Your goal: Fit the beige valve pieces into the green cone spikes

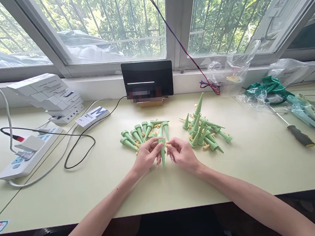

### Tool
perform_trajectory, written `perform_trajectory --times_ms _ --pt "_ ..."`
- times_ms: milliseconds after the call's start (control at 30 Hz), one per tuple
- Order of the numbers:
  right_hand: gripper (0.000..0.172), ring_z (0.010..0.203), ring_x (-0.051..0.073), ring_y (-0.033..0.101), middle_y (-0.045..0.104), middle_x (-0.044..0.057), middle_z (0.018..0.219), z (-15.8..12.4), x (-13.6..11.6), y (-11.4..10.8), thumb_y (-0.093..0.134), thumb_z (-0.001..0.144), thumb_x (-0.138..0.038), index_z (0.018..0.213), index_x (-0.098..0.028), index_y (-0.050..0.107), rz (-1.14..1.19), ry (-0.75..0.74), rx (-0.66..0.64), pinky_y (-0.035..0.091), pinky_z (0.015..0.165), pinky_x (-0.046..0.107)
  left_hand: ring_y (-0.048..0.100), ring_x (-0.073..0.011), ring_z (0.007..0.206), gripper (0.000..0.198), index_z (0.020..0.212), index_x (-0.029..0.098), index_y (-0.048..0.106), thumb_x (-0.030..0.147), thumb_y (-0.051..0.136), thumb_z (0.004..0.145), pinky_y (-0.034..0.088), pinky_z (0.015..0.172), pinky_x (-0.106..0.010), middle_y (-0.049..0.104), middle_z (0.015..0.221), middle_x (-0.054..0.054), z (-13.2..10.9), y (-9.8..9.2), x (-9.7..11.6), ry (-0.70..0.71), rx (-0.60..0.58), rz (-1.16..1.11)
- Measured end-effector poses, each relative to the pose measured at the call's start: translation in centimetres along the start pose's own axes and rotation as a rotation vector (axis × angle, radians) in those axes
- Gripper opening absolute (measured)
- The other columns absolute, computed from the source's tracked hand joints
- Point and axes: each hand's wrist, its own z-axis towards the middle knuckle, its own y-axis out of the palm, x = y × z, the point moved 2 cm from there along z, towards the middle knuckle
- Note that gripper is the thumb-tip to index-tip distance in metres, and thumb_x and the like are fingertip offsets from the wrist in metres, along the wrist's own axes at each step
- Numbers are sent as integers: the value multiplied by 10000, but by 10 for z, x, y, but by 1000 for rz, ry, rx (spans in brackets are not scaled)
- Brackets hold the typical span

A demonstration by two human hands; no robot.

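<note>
My left hand (147, 156) is closed around the top of a green plant watering spike (163, 158), whose tip points down toward me. At the spike's right side, my right hand (184, 154) pinches a small yellow valve (168, 145), partly hidden by the fingers. Whether the valve sits in the spike I cannot tell. Just beyond the left hand lies a group of green spikes (134, 134), mostly with wide caps outward. Beyond the right hand is a looser heap of green spikes (202, 131) with yellow valves, some standing point up.
At the left are a white power strip (35, 153), looping cables and stacked white boxes (52, 95). A tablet (147, 78) leans by the window. On the right lie a screwdriver (297, 134), plastic bags and a green bundle (267, 91). The table's front edge (175, 209) is close to me.
</note>
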Motion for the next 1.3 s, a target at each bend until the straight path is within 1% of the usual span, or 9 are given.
perform_trajectory --times_ms 233,333,433,567,700,867,1100,1200,1300 --pt "343 376 55 435 597 -26 611 4 -2 2 714 810 -479 773 -169 574 219 196 -23 325 312 186 519 -73 398 264 1135 191 650 347 574 936 444 439 -200 514 572 67 -2 0 0 91 71 176" --pt "378 363 49 428 594 -29 595 5 -2 1 745 770 -498 747 -164 569 257 238 -30 315 304 182 506 -74 387 261 1124 188 653 349 571 935 438 429 -198 484 540 75 -2 0 1 104 70 201" --pt "370 352 50 431 595 -30 592 5 -1 1 723 794 -500 761 -165 568 227 206 -36 324 306 186 514 -76 377 295 1141 180 642 378 576 932 432 406 -199 499 554 72 -2 1 1 79 55 148" --pt "304 380 60 453 594 -26 616 2 -3 1 647 876 -460 804 -174 574 121 91 -28 355 333 193 516 -79 363 350 1151 161 626 419 598 917 434 391 -205 565 583 53 -2 1 4 8 31 40" --pt "266 395 68 477 587 -28 633 0 -5 1 608 909 -432 826 -182 579 31 7 -12 379 355 203 496 -75 347 359 1150 144 617 420 597 922 434 404 -203 577 547 52 -2 2 7 -16 14 -15" --pt "296 375 63 454 596 -24 627 2 -5 1 641 877 -460 806 -180 577 84 71 -16 364 341 205 509 -73 357 340 1138 154 624 412 602 918 441 391 -201 589 591 45 -1 2 5 9 26 10" --pt "364 340 43 391 610 -25 592 6 -1 0 737 782 -494 779 -167 576 227 202 -37 294 296 188 528 -69 379 268 1137 191 652 354 562 945 432 405 -188 523 569 68 -3 1 -1 107 75 163" --pt "354 340 43 396 606 -28 596 5 -1 0 724 798 -489 788 -168 576 213 180 -38 300 300 189 526 -72 369 288 1141 184 650 373 573 937 427 392 -189 516 558 70 -3 2 0 89 68 138" --pt "326 353 47 413 598 -26 606 3 -3 1 680 844 -476 794 -170 580 155 115 -38 319 317 193 517 -75 355 333 1153 163 635 401 592 924 427 377 -193 557 563 60 -1 1 2 20 48 56"
